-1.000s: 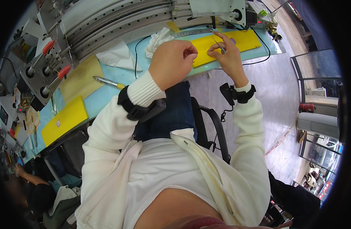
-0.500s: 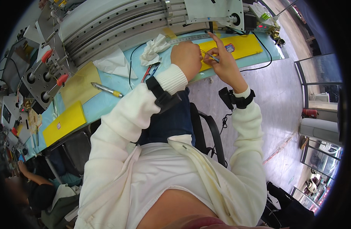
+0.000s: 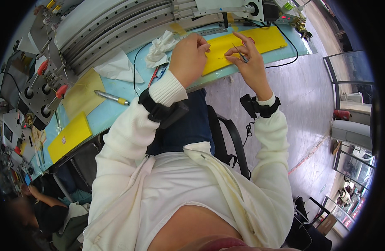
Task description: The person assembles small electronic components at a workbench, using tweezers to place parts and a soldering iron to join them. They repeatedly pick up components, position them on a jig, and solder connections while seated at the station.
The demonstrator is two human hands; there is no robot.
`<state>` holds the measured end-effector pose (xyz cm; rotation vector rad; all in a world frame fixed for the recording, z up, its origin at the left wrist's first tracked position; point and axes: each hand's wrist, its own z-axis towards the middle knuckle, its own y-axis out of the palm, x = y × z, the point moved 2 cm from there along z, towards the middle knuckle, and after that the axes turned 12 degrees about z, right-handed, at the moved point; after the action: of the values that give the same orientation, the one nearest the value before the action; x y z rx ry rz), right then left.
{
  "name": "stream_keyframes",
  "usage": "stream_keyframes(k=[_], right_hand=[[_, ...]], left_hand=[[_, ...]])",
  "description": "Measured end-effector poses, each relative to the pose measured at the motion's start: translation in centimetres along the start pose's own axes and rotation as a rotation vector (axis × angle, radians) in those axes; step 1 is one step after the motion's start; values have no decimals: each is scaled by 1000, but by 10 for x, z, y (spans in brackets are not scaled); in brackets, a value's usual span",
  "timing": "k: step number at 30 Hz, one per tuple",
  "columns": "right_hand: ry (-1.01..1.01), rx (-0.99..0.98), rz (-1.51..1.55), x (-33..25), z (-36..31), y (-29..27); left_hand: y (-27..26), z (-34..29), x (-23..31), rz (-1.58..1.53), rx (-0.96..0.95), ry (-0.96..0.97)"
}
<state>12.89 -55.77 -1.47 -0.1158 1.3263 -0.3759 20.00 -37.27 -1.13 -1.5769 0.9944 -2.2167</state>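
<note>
L hand [image 3: 189,60] curled, can't tell if it grips anything, R hand [image 3: 249,60] half-curled w/ slim pointed tool [image 3: 242,55] betw. fingers, both nr. yellow panel [image 3: 265,41] on blue worktop [image 3: 124,89]

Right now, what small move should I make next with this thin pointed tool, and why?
I'd probably ease the thin pointed tool in your right hand slightly toward your left hand. Its tip shows against the yellow board, and a gap separates your hands. I can't tell whether your left hand holds anything.
</note>
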Motion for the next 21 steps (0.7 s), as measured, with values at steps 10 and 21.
stream_keyframes(k=[10,21], right_hand=[[47,-120,-246,-3,14,7],[-17,-173,-358,-10,12,19]], left_hand=[[-46,-33,0,-498,-34,-180],[-80,-50,-19,-747,2,-177]])
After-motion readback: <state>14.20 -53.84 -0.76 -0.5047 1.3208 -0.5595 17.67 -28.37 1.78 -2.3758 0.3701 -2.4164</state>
